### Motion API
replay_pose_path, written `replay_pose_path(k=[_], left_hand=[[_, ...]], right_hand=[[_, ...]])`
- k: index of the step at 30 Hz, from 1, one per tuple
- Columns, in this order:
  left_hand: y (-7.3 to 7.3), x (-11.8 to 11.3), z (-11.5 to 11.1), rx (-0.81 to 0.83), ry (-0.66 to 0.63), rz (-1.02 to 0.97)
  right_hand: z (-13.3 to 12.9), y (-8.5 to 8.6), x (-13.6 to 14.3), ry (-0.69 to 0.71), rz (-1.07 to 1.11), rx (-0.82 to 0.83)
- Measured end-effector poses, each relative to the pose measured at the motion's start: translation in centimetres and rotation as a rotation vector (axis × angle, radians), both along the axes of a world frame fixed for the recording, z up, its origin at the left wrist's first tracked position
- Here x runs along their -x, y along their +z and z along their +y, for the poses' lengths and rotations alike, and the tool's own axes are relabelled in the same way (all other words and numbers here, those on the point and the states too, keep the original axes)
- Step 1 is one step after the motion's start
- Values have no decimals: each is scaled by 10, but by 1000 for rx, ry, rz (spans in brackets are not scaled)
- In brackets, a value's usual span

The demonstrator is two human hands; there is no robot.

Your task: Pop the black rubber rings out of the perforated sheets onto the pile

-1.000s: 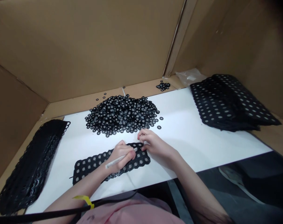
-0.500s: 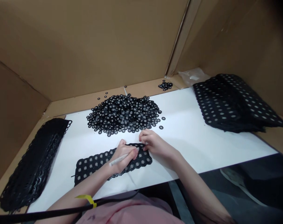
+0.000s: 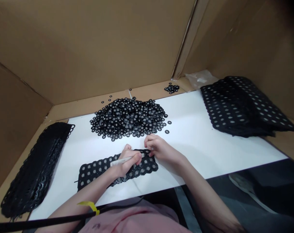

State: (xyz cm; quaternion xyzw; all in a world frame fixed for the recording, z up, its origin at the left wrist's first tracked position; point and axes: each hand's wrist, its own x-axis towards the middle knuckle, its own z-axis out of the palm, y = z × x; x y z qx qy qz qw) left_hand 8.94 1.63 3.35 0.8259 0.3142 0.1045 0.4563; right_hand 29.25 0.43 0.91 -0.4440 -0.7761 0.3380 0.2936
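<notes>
White pen-like stick, partly hidden, in closed left hand; right hand, hold unclear.

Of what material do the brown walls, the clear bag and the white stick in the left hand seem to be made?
Brown walls: probably matte cardboard, given the tan surface and seams.
Clear bag: likely thin, shiny plastic; see-through with highlights.
White stick: perhaps plastic, looking straight and stiff; finish too blurred.

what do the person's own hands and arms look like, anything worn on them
The left hand and right hand are bare, with no gloves or rings visible. Both forearms show without sleeves or a watch. The person wears a pink top. A black cord with a yellow tag crosses in front of the left forearm.
</notes>
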Motion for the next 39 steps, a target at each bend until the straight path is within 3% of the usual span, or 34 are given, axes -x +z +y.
replay_pose_path(k=[22, 29, 34, 39], left_hand=[[2, -6, 1, -58, -109, 72], [4, 2, 7, -92, 34, 9], [9, 11, 20, -160, 250, -48], [8, 19, 24, -161, 299, -82]], right_hand=[[-1, 1, 0, -11, 6, 23], [7, 11, 2, -79, -108, -24], [30, 22, 12, -93, -158, 112], [46, 14, 17, -72, -229, 76]])
